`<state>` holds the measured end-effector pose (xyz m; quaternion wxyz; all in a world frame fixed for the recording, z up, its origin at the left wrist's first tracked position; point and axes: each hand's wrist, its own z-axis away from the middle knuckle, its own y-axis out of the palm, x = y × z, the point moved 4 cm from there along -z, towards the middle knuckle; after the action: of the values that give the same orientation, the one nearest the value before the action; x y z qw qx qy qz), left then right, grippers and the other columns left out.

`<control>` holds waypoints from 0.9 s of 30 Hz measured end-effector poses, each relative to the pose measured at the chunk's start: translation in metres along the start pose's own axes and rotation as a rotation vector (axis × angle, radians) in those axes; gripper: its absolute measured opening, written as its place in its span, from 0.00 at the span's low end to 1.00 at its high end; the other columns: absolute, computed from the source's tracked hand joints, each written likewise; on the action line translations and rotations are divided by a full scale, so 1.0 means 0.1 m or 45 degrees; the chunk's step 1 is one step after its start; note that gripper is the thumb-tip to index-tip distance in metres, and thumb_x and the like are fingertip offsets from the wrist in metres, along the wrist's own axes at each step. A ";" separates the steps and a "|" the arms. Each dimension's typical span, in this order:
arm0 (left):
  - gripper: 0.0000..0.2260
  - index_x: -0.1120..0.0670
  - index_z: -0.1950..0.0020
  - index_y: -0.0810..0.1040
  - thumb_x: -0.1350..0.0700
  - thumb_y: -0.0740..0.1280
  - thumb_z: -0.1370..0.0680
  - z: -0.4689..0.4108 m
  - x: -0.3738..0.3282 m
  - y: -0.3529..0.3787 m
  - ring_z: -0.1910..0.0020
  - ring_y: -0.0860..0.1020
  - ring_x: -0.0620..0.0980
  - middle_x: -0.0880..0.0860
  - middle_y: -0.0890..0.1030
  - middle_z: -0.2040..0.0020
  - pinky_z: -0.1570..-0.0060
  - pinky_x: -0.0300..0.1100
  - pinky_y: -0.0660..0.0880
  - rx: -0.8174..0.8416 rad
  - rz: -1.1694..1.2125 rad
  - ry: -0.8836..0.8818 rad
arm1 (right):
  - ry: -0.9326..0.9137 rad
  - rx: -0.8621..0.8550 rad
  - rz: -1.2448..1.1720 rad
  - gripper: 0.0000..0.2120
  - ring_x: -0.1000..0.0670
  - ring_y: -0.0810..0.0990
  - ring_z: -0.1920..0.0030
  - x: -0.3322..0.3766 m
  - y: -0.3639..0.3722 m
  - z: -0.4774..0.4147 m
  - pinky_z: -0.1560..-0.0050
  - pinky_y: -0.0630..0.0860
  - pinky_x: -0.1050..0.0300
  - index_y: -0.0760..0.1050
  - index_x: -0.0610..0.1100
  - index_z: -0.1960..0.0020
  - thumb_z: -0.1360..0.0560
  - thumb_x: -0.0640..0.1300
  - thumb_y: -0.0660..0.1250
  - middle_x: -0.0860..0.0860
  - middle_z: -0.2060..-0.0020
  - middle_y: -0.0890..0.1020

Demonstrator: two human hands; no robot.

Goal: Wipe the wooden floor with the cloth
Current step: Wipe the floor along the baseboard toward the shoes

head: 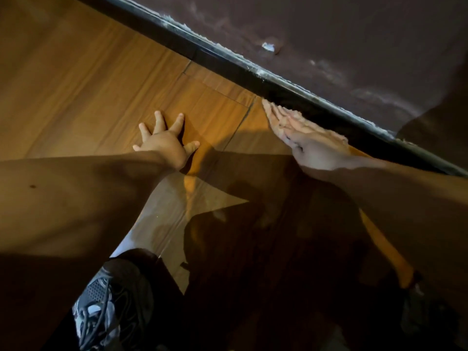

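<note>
- Head view: the left hand (pixel 164 143) lies flat on the wooden floor (pixel 88 84), fingers straight and spread wide, holding nothing. It appears to serve as a brace.
- Head view: the right hand (pixel 311 145) lies with its fingers straight and close together, along the joint where the floor meets the black skirting board (pixel 220 58).
- Head view: the cloth cannot be identified with certainty. A pale fuzzy fringe (pixel 295 114) along the far edge of the right fingers may be the cloth pressed under that hand.
- Head view: a scuffed dark brown wall (pixel 354 26) rises above the skirting board. A grey laced shoe (pixel 96 310) is at the lower left.
- Step in hand, as judged: wiping the floor edge beside the skirting board.
- Next move, as judged: slide the right hand along the joint under even downward pressure, with the left hand planted for support.
</note>
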<state>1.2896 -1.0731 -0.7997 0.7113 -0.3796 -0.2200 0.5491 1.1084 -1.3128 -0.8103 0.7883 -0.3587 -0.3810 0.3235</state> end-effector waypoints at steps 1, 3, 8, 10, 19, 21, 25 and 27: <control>0.30 0.38 0.23 0.44 0.39 0.56 0.20 0.04 0.04 0.05 0.24 0.38 0.63 0.50 0.37 0.21 0.28 0.66 0.47 -0.050 0.005 0.007 | 0.006 -0.021 0.032 0.26 0.50 0.46 0.22 0.01 0.03 0.00 0.24 0.43 0.56 0.55 0.49 0.21 0.18 0.42 0.53 0.51 0.21 0.49; 0.27 0.40 0.22 0.45 0.42 0.53 0.18 0.14 0.00 0.20 0.24 0.39 0.62 0.51 0.38 0.21 0.27 0.63 0.45 -0.104 0.026 0.059 | 0.161 -0.145 -0.067 0.28 0.49 0.48 0.22 0.01 0.19 0.27 0.25 0.44 0.55 0.56 0.52 0.22 0.21 0.41 0.55 0.52 0.21 0.50; 0.26 0.41 0.22 0.44 0.44 0.51 0.17 0.11 -0.09 0.23 0.24 0.38 0.62 0.52 0.37 0.21 0.27 0.59 0.45 -0.106 0.064 0.082 | 0.263 -0.402 0.054 0.32 0.42 0.52 0.23 0.53 0.79 1.05 0.25 0.50 0.41 0.59 0.55 0.23 0.28 0.48 0.56 0.50 0.22 0.56; 0.26 0.41 0.22 0.45 0.44 0.52 0.18 0.13 -0.07 0.26 0.24 0.39 0.62 0.53 0.38 0.21 0.27 0.59 0.47 -0.094 0.015 0.114 | -0.002 -0.296 0.029 0.30 0.41 0.53 0.23 0.83 1.08 1.23 0.25 0.49 0.40 0.63 0.55 0.25 0.27 0.47 0.56 0.50 0.23 0.57; 0.27 0.40 0.22 0.46 0.46 0.54 0.18 0.77 -0.24 0.76 0.23 0.39 0.60 0.54 0.37 0.21 0.29 0.63 0.49 0.015 -0.027 0.187 | 0.428 -0.192 0.119 0.24 0.39 0.56 0.24 0.06 0.61 1.26 0.28 0.58 0.39 0.63 0.51 0.25 0.21 0.46 0.58 0.45 0.24 0.62; 0.27 0.41 0.22 0.45 0.47 0.54 0.18 0.97 -0.24 0.86 0.23 0.38 0.60 0.54 0.36 0.22 0.28 0.60 0.48 0.091 -0.067 0.235 | 0.382 -0.038 0.168 0.28 0.40 0.43 0.22 -0.03 0.65 1.38 0.26 0.47 0.39 0.53 0.51 0.22 0.21 0.47 0.57 0.47 0.21 0.52; 0.31 0.40 0.22 0.45 0.51 0.58 0.20 1.26 -0.34 1.03 0.24 0.37 0.60 0.52 0.35 0.22 0.26 0.56 0.48 0.270 -0.096 0.266 | 0.401 0.063 -0.031 0.31 0.43 0.48 0.22 0.19 0.69 1.53 0.26 0.53 0.43 0.50 0.52 0.21 0.21 0.46 0.57 0.49 0.21 0.50; 0.34 0.41 0.22 0.44 0.52 0.61 0.22 1.44 -0.36 1.07 0.24 0.38 0.61 0.52 0.36 0.22 0.26 0.57 0.50 0.281 -0.097 0.298 | 0.336 0.011 -0.195 0.28 0.42 0.56 0.24 0.48 0.70 1.60 0.28 0.59 0.46 0.55 0.47 0.22 0.21 0.46 0.58 0.46 0.23 0.57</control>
<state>1.1082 -1.0522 -0.7911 0.7897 -0.3519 -0.0879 0.4947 0.9822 -1.1868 -0.7769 0.8556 -0.3646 -0.2989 0.2138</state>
